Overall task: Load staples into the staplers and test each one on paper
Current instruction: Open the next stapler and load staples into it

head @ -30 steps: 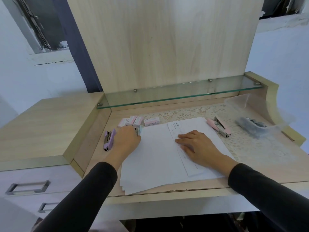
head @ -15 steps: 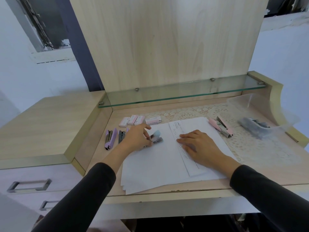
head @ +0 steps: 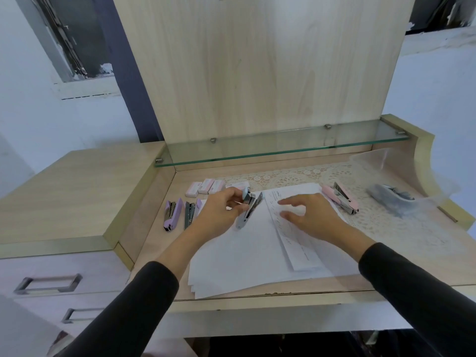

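Note:
My left hand grips a pale blue stapler lifted a little above the stack of white paper. My right hand hovers just over a printed sheet, fingers spread and slightly bent, holding nothing. Two purple staplers lie at the left of the paper. An opened pink stapler lies at the right on the lace mat. Several small pink staple boxes stand in a row behind my left hand.
A clear plastic bag with a dark stapler-like item lies at the far right. A glass shelf runs along the back above the desk. A raised side cabinet with drawer handles stands to the left.
My left hand picked the blue stapler up off the paper and carried it right toward my right hand. My right hand lifted its fingers from the printed sheet.

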A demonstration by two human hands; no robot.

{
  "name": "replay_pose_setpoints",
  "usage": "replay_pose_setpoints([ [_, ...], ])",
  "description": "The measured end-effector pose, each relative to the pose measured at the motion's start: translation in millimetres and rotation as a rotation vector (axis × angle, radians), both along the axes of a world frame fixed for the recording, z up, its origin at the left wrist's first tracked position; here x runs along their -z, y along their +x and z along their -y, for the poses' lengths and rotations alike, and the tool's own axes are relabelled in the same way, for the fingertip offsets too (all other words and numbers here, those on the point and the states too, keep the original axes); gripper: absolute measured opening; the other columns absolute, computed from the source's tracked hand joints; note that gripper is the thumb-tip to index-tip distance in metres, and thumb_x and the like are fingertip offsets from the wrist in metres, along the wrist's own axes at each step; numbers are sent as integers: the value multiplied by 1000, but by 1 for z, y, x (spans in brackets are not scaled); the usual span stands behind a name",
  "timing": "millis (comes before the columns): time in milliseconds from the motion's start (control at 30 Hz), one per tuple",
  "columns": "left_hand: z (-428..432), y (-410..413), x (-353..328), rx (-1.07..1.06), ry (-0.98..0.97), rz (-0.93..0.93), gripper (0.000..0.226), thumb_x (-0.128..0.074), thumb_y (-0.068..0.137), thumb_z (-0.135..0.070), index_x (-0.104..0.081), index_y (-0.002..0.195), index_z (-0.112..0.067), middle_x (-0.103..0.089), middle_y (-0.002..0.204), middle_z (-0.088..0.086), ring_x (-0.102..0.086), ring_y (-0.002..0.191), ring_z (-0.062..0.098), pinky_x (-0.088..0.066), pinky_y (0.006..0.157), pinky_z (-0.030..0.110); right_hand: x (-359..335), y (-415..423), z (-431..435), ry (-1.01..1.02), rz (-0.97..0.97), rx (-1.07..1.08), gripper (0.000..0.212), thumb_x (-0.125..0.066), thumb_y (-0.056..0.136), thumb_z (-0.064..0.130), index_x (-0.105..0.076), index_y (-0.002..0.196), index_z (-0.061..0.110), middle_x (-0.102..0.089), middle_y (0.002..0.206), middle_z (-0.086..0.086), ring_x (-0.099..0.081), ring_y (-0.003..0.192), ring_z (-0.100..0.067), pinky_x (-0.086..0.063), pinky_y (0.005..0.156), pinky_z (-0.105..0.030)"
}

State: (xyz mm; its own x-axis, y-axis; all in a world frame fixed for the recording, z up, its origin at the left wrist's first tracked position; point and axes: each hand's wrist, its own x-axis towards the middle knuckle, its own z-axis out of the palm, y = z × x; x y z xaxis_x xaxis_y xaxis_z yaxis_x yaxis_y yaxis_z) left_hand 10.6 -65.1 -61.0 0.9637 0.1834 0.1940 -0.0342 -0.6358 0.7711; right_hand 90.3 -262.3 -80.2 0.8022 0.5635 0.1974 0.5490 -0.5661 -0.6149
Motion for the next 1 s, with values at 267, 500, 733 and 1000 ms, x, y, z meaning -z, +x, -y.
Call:
replay_pose_setpoints([
  [267,21,-4,10,48,-71,107,20,-61,85,-3,-60,100,-16,-64,91,-3,-60,84,6,-45,79,8,-13,-19,-19,401,-253,-73,16,-69,77,17,-64,93,14,-70,90,-5,-68,78,-19,-56,76,-32],
  [500,33,-7,8,9,-174,145,9,-69,79,-5,-64,86,-6,-63,83,-1,-60,79,5,-46,66,6,-12,-21,-19,451,-304,-92,10,-62,82,5,-58,85,14,-67,86,-10,-68,76,-18,-57,69,-20],
  [733,33,-5,10,-26,-205,166,12,-68,79,-5,-65,90,-7,-63,82,-6,-61,80,7,-48,69,8,-13,-19,-21,438,-307,-90,18,-64,81,7,-61,98,13,-67,93,-8,-69,80,-21,-58,75,-27],
  [1000,33,-5,12,-9,-134,168,9,-64,82,-1,-58,87,-6,-62,79,-4,-61,71,-6,-45,69,4,-12,-21,-23,365,-196,-83,6,-61,84,8,-65,87,7,-69,79,-9,-69,76,-21,-57,79,-31],
])
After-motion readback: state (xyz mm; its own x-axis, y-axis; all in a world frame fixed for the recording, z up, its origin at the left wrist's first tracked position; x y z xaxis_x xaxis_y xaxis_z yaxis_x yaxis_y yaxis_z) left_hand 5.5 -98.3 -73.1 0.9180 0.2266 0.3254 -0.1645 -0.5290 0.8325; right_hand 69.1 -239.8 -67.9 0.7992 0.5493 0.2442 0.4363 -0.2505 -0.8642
